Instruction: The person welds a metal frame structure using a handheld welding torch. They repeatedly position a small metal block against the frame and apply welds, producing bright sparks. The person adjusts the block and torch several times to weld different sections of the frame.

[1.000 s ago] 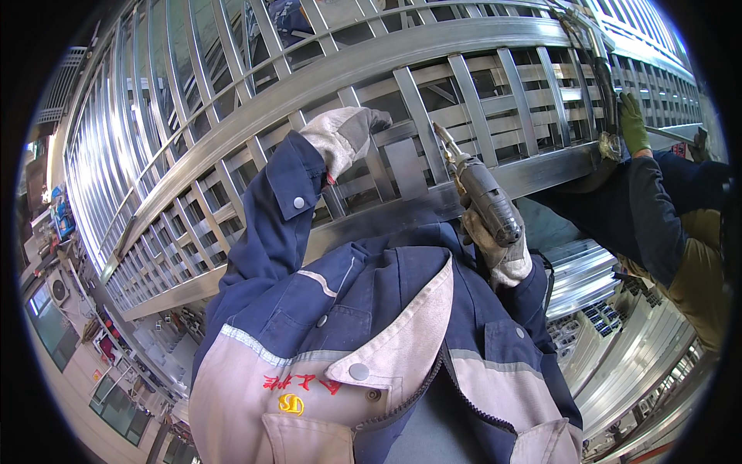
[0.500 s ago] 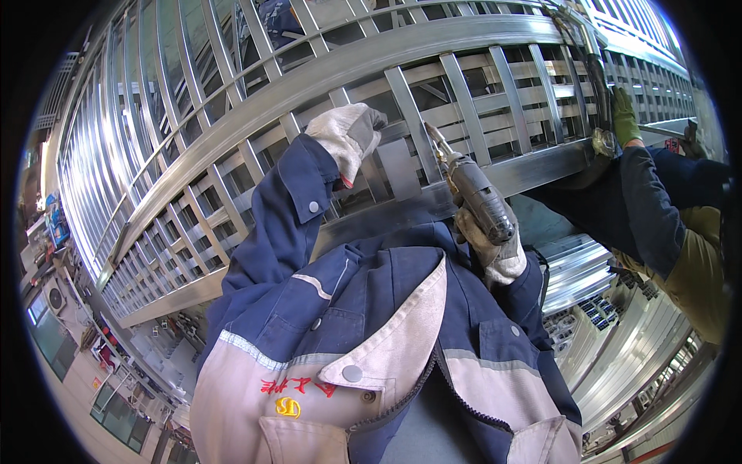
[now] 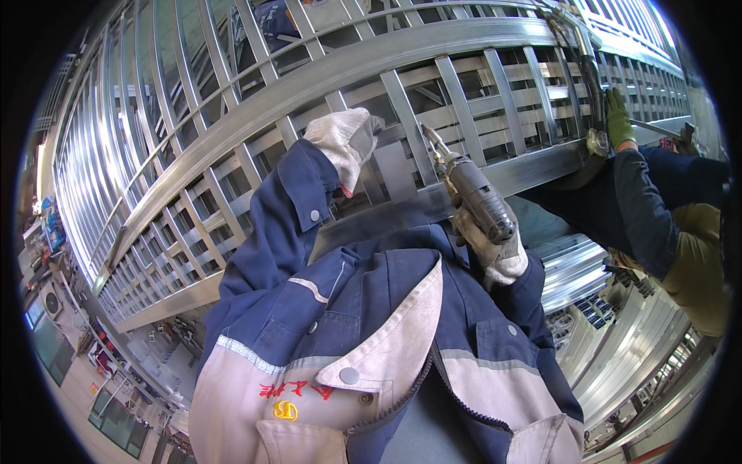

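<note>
My left hand (image 3: pixel 344 143), in a white and grey work glove, rests over the near side of a silvery metal frame (image 3: pixel 510 27). Its fingers are curled and pressed together; whatever they may hold is hidden. Right of it, across the frame's bars, shows a flat grey plate (image 3: pixel 396 172). My right hand (image 3: pixel 495 251), also gloved, is closed around a dark grey hand-held power tool (image 3: pixel 481 199) with a slim brass-coloured tip. That tip points up and left over a crossbar of the frame, and contact cannot be made out.
At the right, a co-worker's green-gloved hand (image 3: pixel 618 120) is at the frame's edge beside a dark upright clamp-like part (image 3: pixel 593 93). Shiny metal profiles (image 3: pixel 572 271) lie stacked lower right. Another large slatted frame section (image 3: pixel 100 170) stretches along the left.
The view has shifted very slightly. My hands and the power tool hold nearly the same place against the frame. The co-worker's green-gloved hand has moved slightly.
</note>
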A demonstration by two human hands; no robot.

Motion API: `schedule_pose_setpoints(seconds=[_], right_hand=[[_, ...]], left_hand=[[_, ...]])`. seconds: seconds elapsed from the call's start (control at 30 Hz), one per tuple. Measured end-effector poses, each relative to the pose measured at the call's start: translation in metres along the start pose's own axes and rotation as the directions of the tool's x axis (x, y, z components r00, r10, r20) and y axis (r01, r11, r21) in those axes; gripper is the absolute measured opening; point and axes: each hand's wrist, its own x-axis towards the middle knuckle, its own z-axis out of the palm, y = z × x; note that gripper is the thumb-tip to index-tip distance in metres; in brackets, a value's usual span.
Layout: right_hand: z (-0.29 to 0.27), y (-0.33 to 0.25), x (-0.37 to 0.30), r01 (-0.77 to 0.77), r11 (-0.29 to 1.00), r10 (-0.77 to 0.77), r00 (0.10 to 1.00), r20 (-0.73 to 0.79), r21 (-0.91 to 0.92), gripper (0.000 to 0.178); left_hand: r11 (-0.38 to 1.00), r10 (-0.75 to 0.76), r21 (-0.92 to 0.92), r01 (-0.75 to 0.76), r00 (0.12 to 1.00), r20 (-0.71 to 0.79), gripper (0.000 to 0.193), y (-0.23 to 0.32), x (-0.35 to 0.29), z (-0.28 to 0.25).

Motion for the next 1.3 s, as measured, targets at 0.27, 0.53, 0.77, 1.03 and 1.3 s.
schedule_pose_setpoints(seconds=[0.27, 0.53, 0.77, 1.03, 1.3], right_hand=[[0.004, -0.021, 0.005, -0.060, 0.993, 0.067, 0.996, 0.067, -0.099, 0.047], [0.012, -0.016, 0.008, -0.086, 0.992, 0.094, 0.992, 0.086, -0.090, 0.058], [0.014, -0.018, 0.008, -0.087, 0.992, 0.094, 0.993, 0.073, -0.093, 0.064], [0.011, -0.013, 0.010, -0.099, 0.992, 0.104, 0.992, 0.067, -0.083, 0.066], [0.009, -0.006, 0.013, -0.079, 0.992, 0.086, 0.993, 0.078, -0.096, 0.058]], left_hand=[[1.000, 0.005, 0.018, -0.004, 1.000, -0.016, 0.066, 0.016, -0.003, -0.004], [0.905, -0.057, -0.421, 0.054, 0.998, 0.007, 0.026, -0.060, 0.008, 0.031], [0.985, 0.045, -0.167, -0.047, 0.999, -0.015, 0.068, -0.051, 0.019, 0.033], [0.551, -0.167, -0.795, 0.252, 0.967, 0.191, 0.028, -0.008, 0.003, 0.001], [0.237, -0.037, -0.884, 0.403, 0.913, 0.406, 0.038, -0.030, 0.009, -0.026]])
